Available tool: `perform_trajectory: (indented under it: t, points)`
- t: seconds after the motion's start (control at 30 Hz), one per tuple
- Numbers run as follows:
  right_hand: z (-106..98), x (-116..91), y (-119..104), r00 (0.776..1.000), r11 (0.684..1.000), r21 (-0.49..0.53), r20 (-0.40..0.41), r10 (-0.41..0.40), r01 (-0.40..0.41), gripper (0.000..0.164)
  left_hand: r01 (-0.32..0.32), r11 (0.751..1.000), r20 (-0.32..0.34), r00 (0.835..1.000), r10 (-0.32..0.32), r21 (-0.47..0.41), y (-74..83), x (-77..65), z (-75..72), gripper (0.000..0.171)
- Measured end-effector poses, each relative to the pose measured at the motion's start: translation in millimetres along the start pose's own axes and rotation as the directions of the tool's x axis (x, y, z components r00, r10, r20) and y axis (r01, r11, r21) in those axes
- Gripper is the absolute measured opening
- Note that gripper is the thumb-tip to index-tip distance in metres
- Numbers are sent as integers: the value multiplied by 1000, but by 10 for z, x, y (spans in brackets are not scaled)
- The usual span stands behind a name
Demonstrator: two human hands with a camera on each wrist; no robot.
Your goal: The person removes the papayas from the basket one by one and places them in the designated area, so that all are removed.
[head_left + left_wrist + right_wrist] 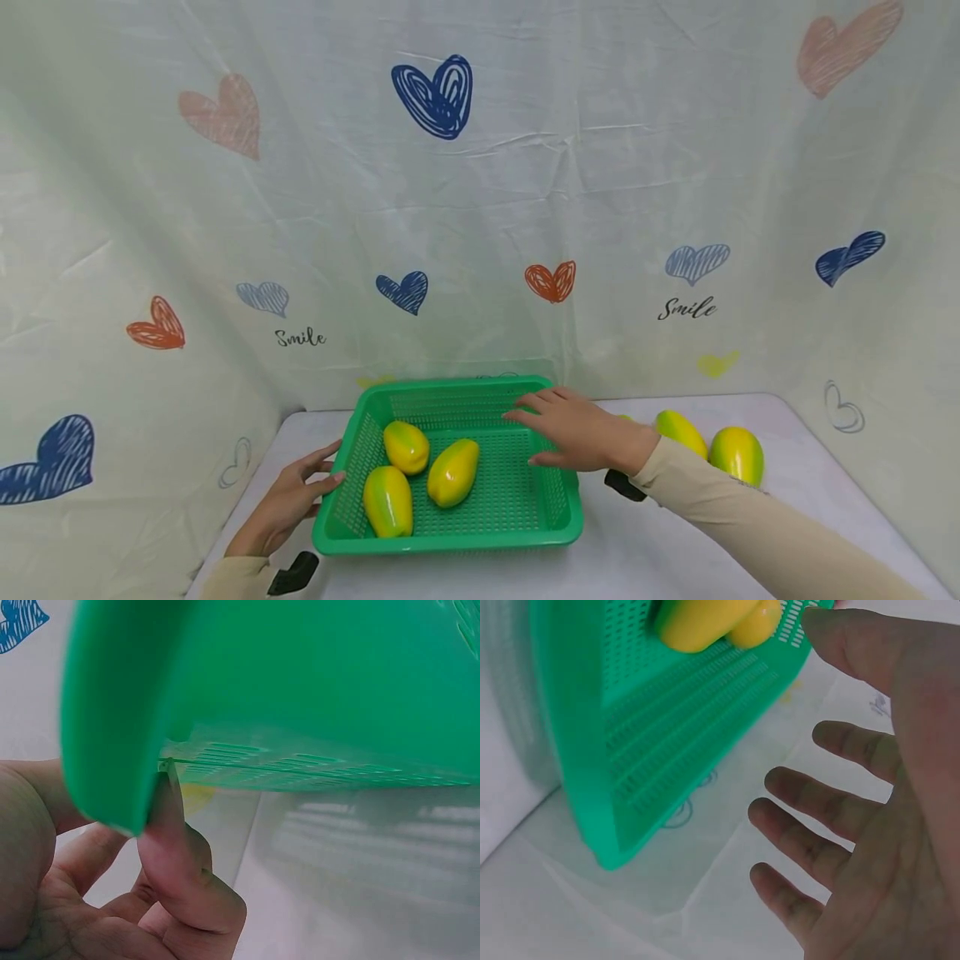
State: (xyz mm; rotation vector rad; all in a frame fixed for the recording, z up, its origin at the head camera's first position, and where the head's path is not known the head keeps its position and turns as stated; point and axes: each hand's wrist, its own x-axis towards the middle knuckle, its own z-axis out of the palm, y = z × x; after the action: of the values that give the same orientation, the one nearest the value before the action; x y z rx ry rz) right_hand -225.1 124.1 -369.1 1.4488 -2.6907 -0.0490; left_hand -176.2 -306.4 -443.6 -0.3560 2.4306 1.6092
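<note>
A green plastic basket (450,546) with mesh walls holds three yellow-green mangoes: one at the back (407,447), one at the front left (388,502) and one in the middle (453,473). At its left side my left hand (288,496) grips the rim, thumb on top and fingers on the outside; in the left wrist view its fingers (187,877) curl under the rim. My right hand (577,429) hovers over the basket's right edge with fingers spread and nothing held. The right wrist view shows its fingers (817,810) apart from the basket wall.
On the table right of the basket lie more mangoes, one (737,456) at the far right and another (681,432) partly behind the right sleeve (720,500). A third (624,417) barely shows behind my right wrist. A heart-printed curtain (480,208) hangs behind the white table (810,500).
</note>
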Motion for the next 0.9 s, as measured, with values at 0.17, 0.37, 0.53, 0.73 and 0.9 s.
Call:
perform_trajectory:
  t: [0.17,0.37,0.53,0.73,0.9]
  points:
    - [25,116,-92,1000,1000,-21,29,6,-5,66,-1,1000,-4,1000,1,-8,-15,7,8,67]
    - [28,241,-193,997,999,-43,80,22,-18,67,-8,1000,-5,1000,8,-8,-17,5,9,66]
    - [45,357,-265,988,998,-34,147,54,-49,68,-8,1000,-4,1000,8,-6,-15,0,3,67]
    - [118,478,-331,976,996,-35,200,85,-79,69,-3,1000,-6,1000,3,1,-12,4,-1,67]
    - [176,542,-385,967,994,-21,230,113,-111,69,3,1000,-11,1000,-3,2,-10,10,9,68]
